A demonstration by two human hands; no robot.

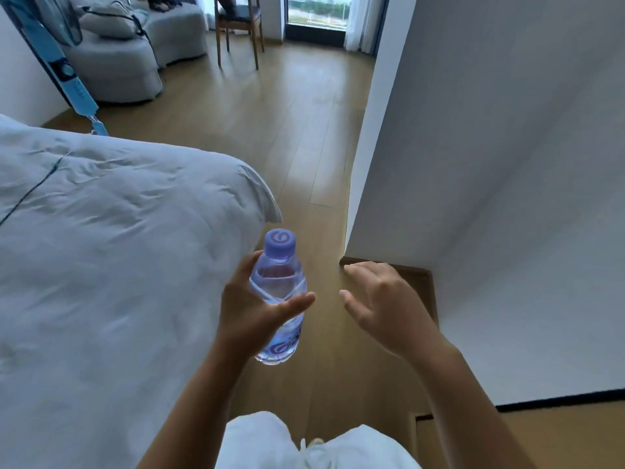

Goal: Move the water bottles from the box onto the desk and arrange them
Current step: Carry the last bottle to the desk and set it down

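A clear water bottle point(279, 286) with a purple cap and purple label stands upright in the air at the centre of the head view. My left hand point(252, 309) grips its middle, thumb across the front and fingers behind. My right hand point(382, 304) hovers a short way to the right of the bottle, fingers relaxed and spread, holding nothing. Beneath the right hand lies the brown cardboard box point(424, 282) against the wall, its inside hidden. No desk is in view.
A bed with a white duvet point(111, 252) fills the left. A white wall point(490, 164) stands on the right, leaving a strip of wooden floor point(297, 130) between. Far back are a grey sofa point(135, 52), a wooden chair point(238, 25) and a glass door.
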